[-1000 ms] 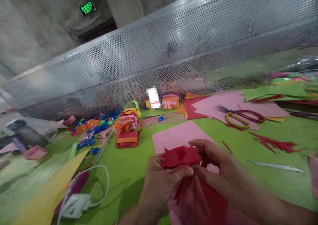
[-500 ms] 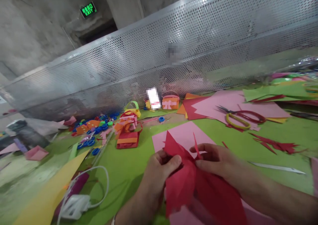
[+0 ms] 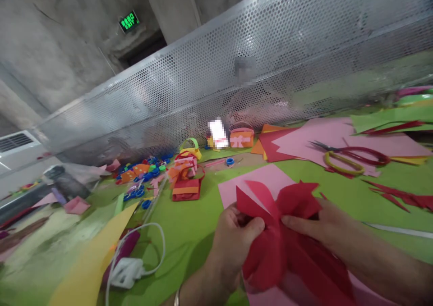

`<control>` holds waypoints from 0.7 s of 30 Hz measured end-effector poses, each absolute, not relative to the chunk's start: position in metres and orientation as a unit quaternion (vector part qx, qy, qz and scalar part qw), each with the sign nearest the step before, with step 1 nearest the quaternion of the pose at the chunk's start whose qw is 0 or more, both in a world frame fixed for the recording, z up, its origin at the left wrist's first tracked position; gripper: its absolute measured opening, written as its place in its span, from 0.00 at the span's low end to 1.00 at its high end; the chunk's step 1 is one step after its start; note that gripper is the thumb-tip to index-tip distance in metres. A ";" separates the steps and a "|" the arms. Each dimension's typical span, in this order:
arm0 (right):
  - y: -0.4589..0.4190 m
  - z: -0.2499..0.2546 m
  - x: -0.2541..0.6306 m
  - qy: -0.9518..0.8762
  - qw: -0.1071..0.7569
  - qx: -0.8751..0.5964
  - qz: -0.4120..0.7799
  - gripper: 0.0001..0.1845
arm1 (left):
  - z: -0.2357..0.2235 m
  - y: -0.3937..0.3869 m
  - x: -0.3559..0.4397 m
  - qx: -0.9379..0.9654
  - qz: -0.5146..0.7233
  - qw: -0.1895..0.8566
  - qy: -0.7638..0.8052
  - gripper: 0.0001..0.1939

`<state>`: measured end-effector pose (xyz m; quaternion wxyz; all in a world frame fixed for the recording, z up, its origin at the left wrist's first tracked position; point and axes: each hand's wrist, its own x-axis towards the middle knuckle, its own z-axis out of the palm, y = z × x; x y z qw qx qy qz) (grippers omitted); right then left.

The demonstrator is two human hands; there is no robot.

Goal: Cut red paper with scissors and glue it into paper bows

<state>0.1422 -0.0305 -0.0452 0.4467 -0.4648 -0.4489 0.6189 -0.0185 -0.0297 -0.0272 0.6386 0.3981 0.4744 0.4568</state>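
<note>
A folded red paper piece (image 3: 280, 225) with pointed flaps spreads between my two hands above the green table (image 3: 182, 225). My left hand (image 3: 233, 240) is closed, pinching the paper's gathered middle from the left. My right hand (image 3: 321, 222) is closed on the same middle from the right, partly hidden behind a red flap. A pink sheet (image 3: 250, 184) lies flat just beyond the hands.
Scissors with red and yellow handles (image 3: 345, 157) rest on pink and red sheets at the right. Small paper baskets (image 3: 186, 184) and blue rings (image 3: 138, 191) crowd the left middle. A white charger with cable (image 3: 130, 270) and a yellow sheet (image 3: 91, 261) lie near left. A perforated metal screen (image 3: 270, 62) closes the back.
The red paper has opened into wider flaps between my hands. The view has shifted, so everything sits a little further right.
</note>
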 end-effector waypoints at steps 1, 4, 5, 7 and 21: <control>-0.031 -0.045 0.142 -0.443 0.446 -0.463 0.625 0.12 | -0.029 -0.029 -0.019 0.388 0.456 0.646 0.473 0.14; -0.033 -0.042 0.142 -0.440 0.437 -0.455 0.640 0.11 | -0.033 -0.027 -0.022 0.359 0.461 0.659 0.473 0.17; -0.034 -0.040 0.142 -0.437 0.436 -0.453 0.643 0.11 | -0.033 -0.026 -0.024 0.354 0.462 0.657 0.480 0.17; -0.034 -0.038 0.141 -0.415 0.439 -0.460 0.650 0.11 | -0.033 -0.024 -0.026 0.351 0.465 0.639 0.503 0.17; -0.016 -0.045 0.153 -0.368 0.453 -0.490 0.648 0.13 | -0.031 -0.015 -0.027 0.351 0.493 0.613 0.507 0.18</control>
